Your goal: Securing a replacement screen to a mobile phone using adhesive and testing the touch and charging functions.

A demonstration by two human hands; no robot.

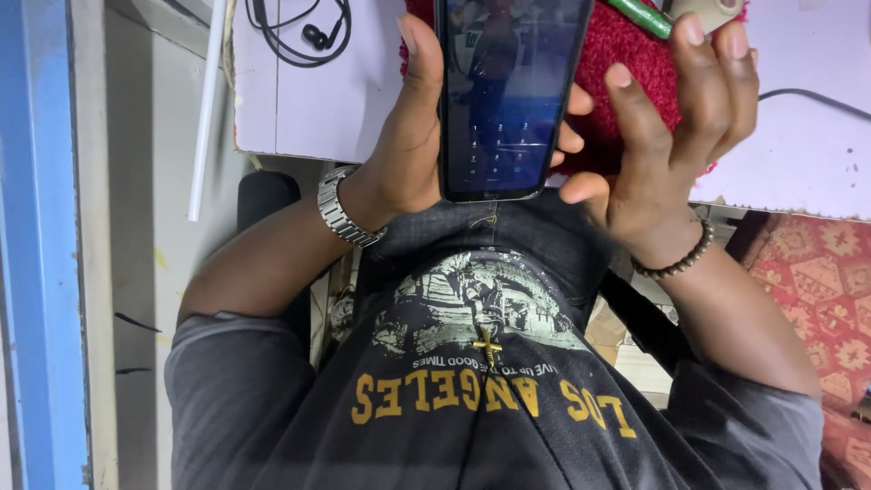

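The phone stands between the two hands, above the lap. The left hand wraps it from the left side, thumb along its left edge; the right hand is just beside its right edge, fingers spread, not clearly touching. Behind the phone a cushion lies on the table, near the table's front edge. Earphones lie on the table's left part — well apart from the cushion — and a cable on its right part.
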